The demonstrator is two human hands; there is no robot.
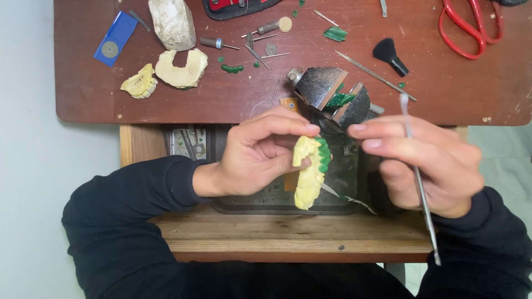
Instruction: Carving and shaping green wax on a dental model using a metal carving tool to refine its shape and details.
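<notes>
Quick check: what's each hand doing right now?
Left hand: closed on a yellow dental cast with green wax teeth.
Right hand: closed on a thin metal tool.

On the reddish-brown counter, red-handled scissors lie at one o'clock, with a small black brush just inside them and a long thin metal probe slanting beneath it. At eleven o'clock sit a blue card, a rough white plaster block, a pale horseshoe-shaped plaster cast and a smaller yellowish cast piece. Near twelve o'clock lie scattered burs, green wax bits and a green wax chip.
</notes>
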